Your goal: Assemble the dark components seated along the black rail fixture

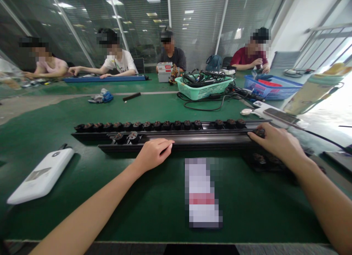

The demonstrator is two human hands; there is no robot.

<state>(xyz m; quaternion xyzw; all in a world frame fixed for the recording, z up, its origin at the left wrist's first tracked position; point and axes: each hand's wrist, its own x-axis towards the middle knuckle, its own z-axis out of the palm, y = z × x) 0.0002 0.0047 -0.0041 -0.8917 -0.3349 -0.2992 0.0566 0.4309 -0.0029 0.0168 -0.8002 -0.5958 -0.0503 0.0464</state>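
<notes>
Green tabletop [143,214] under me, and straight across at twelve runs the near black rail [198,139], its trough bare through the middle, two round black pieces [133,137] seated towards its nine o'clock end. My left hand [155,152] sits between eleven and twelve, fingers curled and nearly closed, resting at the rail's front edge; whether it grips, I cannot tell. Out between one and two, my right hand [271,137] has thumb and fingers closed around a dark round piece [260,132] at that rail's three o'clock end. Just beyond lies the far black rail [205,126], carrying a long row of black pieces [157,125] with a gap towards three.

Now the writing! Way off at twelve, a grey box [164,68] flashes red with what looks like "450". At ten, the white power bank [41,178] wears a grey label, unreadable. Close at twelve, the phone's [202,214] screen is all blurred blocks.
</notes>
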